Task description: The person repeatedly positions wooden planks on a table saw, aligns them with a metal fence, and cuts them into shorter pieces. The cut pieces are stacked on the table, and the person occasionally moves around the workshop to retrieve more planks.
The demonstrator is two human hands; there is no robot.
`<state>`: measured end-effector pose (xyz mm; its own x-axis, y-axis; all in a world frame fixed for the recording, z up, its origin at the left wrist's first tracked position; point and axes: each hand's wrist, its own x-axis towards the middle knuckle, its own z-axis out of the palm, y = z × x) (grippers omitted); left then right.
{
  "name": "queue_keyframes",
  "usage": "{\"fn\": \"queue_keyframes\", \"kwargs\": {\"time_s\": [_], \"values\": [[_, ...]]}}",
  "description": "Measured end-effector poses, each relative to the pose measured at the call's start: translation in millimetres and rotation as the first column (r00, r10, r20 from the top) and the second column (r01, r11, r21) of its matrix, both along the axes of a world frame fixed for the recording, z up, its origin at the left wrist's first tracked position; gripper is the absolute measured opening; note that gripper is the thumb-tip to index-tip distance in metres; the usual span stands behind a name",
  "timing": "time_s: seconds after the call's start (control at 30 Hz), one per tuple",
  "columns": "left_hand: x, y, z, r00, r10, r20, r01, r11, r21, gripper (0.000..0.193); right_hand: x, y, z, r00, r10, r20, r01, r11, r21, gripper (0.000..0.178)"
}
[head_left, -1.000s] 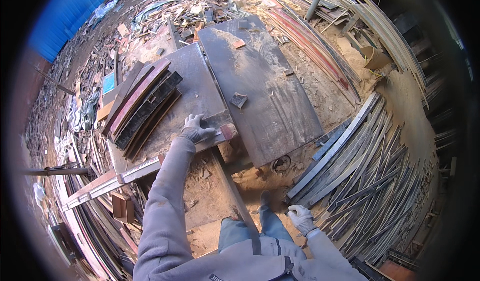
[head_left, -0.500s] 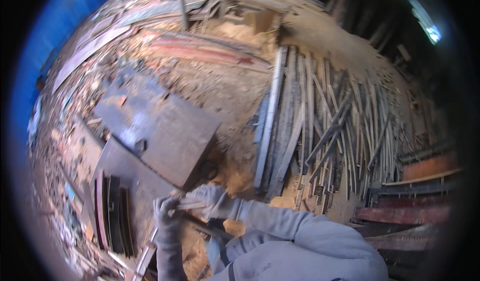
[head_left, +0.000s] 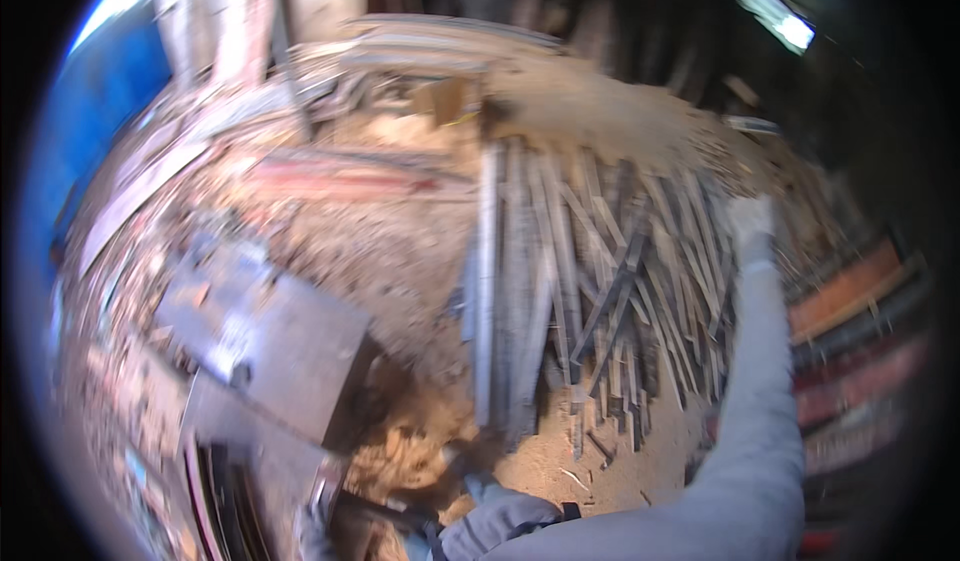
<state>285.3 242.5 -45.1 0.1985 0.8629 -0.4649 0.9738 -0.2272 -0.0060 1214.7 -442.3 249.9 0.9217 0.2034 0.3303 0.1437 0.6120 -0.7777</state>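
Wooden strips (head_left: pixel 610 301) lay in a loose, crisscrossed pile on the sandy ground, ahead of you and to the right of the bench (head_left: pixel 300 356). Your right arm reached out along the pile's right side, and your gloved right hand (head_left: pixel 752 223) was by its upper right edge. That hand was blurred, so whether it was spread or pinching a strip could not be told, nor whether it touched the pile. Your left hand (head_left: pixel 315 533) was low in the view, near the bench's closest corner and just right of some curved dark boards (head_left: pixel 228 501); blur hid how its fingers stood and whether they gripped anything. A small dark block (head_left: pixel 241 372) sat on the bench top. Reddish boards (head_left: pixel 345 177) lay on the ground beyond it, and an orange panel (head_left: pixel 845 289) stood to the right of your outstretched arm.
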Motion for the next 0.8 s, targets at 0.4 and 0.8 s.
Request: {"fn": "queue_keyframes", "kwargs": {"time_s": [0.4, 0.8], "values": [[62, -101, -10, 0.952, -0.024, 0.305, 0.009, 0.999, 0.049, 0.067, -442, 330, -245, 0.825, 0.501, -0.26, -0.466, 0.345, -0.815, 0.038], [5, -141, -65, -0.934, 0.345, -0.086, 0.115, 0.062, -0.991, 0.102, -853, 795, -189, -0.447, 0.779, 0.439, 0.178, 0.559, -0.81, 0.069]]}}
